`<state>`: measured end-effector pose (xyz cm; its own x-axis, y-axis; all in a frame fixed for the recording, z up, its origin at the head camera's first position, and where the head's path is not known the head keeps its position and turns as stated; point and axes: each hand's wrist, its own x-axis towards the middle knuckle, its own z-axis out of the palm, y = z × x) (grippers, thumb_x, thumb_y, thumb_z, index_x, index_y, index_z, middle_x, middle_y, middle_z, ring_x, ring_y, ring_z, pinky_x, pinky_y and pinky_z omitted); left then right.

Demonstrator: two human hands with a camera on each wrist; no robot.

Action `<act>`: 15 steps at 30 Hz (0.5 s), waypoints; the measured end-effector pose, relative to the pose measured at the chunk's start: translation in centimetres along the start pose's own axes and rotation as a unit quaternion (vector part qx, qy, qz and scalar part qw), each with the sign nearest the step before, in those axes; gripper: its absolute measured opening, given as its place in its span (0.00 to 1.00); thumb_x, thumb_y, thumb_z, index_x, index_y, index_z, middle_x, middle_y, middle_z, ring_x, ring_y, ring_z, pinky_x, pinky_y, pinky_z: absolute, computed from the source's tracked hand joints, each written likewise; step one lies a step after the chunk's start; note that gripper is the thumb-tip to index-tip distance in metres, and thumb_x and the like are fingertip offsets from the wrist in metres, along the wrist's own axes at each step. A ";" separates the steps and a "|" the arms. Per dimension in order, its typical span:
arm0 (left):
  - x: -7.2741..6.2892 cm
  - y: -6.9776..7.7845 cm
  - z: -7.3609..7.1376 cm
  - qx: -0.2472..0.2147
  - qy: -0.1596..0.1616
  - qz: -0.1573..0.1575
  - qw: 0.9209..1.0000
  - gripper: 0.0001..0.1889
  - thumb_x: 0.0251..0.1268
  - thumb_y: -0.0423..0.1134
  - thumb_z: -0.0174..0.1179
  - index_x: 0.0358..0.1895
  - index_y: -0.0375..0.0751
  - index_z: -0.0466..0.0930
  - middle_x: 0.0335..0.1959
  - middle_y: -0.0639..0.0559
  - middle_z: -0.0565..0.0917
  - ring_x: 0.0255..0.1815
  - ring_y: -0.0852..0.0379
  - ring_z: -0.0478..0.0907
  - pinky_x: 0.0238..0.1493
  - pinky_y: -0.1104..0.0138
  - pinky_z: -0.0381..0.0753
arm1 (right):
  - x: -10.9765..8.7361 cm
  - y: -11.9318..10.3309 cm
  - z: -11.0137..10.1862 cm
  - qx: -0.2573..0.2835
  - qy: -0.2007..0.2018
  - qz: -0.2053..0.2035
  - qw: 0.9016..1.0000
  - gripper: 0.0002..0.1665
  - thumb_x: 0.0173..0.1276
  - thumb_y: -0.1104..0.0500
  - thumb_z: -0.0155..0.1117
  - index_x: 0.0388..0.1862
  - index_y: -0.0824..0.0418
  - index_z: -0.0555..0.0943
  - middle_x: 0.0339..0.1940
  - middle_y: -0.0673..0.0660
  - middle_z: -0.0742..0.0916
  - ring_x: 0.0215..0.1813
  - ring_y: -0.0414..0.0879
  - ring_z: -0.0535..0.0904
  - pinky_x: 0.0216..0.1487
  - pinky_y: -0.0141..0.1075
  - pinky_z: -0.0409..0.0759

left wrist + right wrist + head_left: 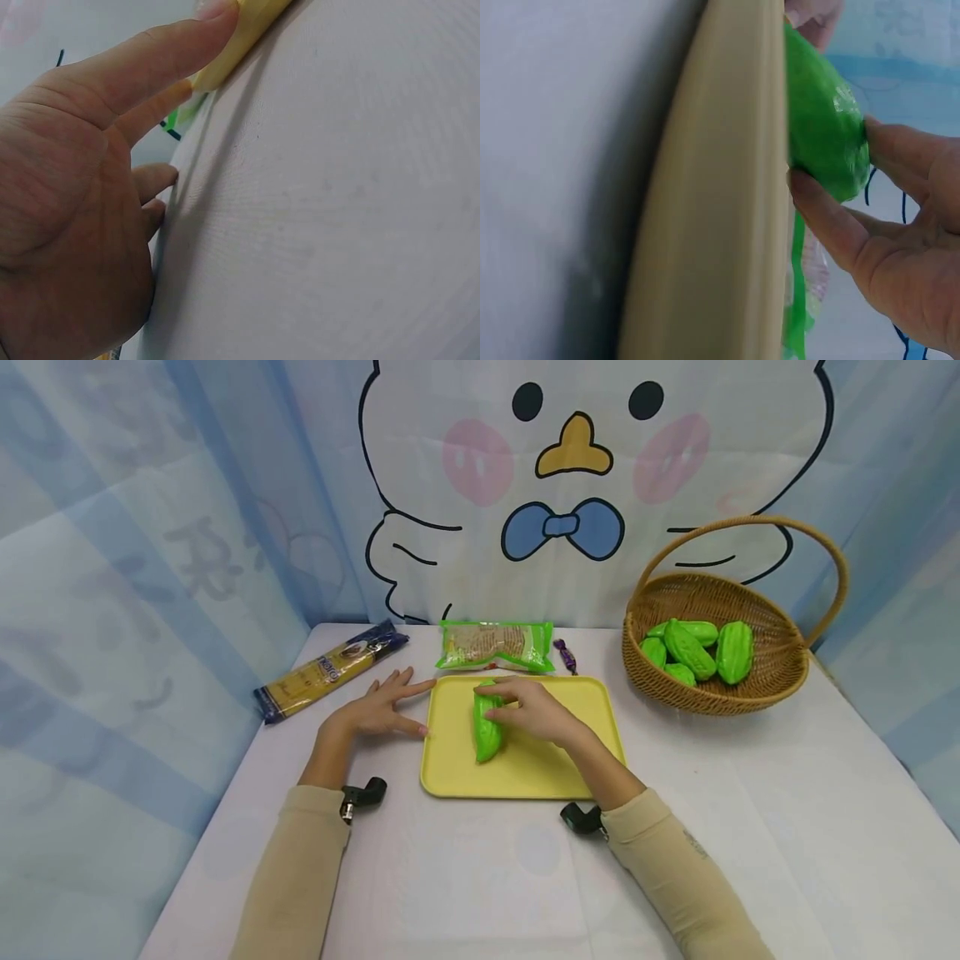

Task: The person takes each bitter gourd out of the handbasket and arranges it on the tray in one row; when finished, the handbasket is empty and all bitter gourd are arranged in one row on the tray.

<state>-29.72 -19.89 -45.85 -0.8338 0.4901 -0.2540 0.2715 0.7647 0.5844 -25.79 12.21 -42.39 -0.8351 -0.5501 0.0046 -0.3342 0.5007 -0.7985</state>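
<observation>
A yellow tray [555, 768] lies flat in the middle of the table. On its left half sits a ridged green bitter melon [487, 739], which looks like a toy, lying lengthwise towards the person. My right hand [534, 708] holds it from the right; in the right wrist view thumb and fingers pinch the glossy bitter melon [821, 112] from two sides. At the tray's left edge my left hand [377, 708] is spread, thumb and index fingertips right at the rim. The left wrist view shows that hand [67, 180] with straight fingers beside the tray corner [251, 34].
A wicker basket [720, 697] with a tall handle stands at the right, holding several green bitter melons [690, 652]. Behind the tray lie a green-edged clear packet [495, 645] and a purple wrapped candy [566, 656]. A blue-and-yellow packet [330, 672] lies at the left.
</observation>
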 end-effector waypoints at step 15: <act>-0.1 0.0 -0.1 0.007 0.000 0.000 1.000 0.51 0.59 0.65 0.71 0.84 0.61 0.56 0.88 0.40 0.37 0.88 0.39 0.26 0.83 0.40 0.22 | 0.4 -0.6 1.2 -0.032 -0.026 0.015 0.999 0.31 0.76 0.53 0.68 0.76 0.54 0.76 0.74 0.61 0.77 0.64 0.58 0.84 0.64 0.47 0.84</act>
<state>-29.65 -19.94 -45.73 -0.8338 0.4899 -0.2545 0.2776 0.7705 0.5739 -25.44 10.90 -42.66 -0.8218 -0.5674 -0.0525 -0.3375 0.5590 -0.7574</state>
